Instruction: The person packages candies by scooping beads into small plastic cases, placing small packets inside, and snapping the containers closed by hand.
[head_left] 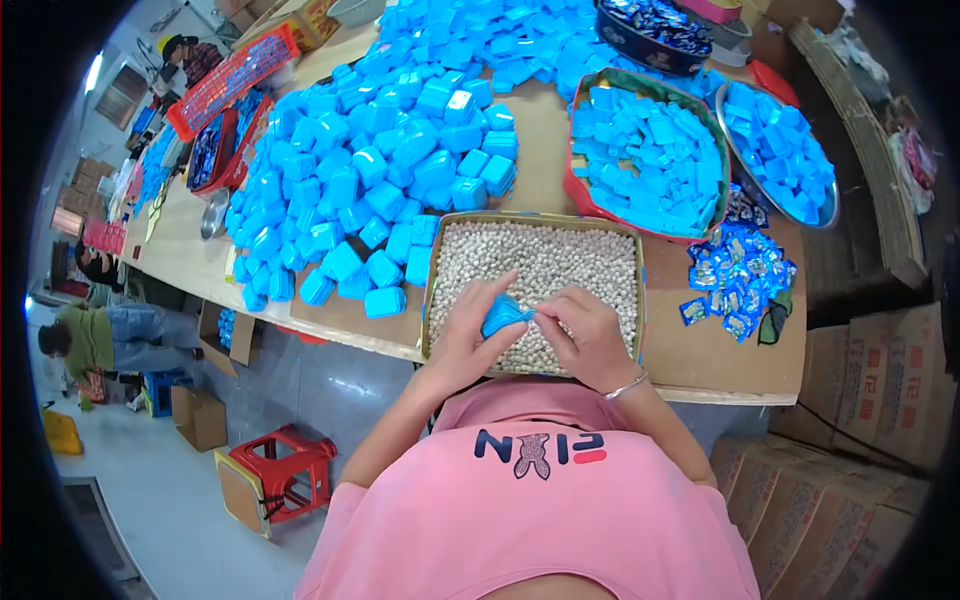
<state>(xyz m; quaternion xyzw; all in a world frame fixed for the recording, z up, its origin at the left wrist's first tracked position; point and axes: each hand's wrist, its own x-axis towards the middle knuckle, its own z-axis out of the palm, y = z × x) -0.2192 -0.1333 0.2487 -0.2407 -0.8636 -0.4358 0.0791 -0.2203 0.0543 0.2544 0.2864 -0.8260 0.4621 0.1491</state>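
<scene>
My left hand point(471, 333) is closed around a small blue plastic case point(503, 315), over a shallow tray point(433, 290) of small pale round beads point(540, 250). At the case's right edge, the thumb and fingers of my right hand point(584, 335) pinch together; the fingers partly hide what they grip. A large heap of blue plastic cases point(400, 150) lies just beyond the tray to the left. To the right of the tray is a pile of small printed blue packets point(740, 275).
A red-rimmed container point(574, 180) holds flat blue pieces, and a metal bowl point(832, 205) beside it holds more. A dark tub point(625, 40) of packets stands behind. Cardboard boxes point(880, 380) are stacked at right, a red stool point(290, 475) at left. Other people are farther left.
</scene>
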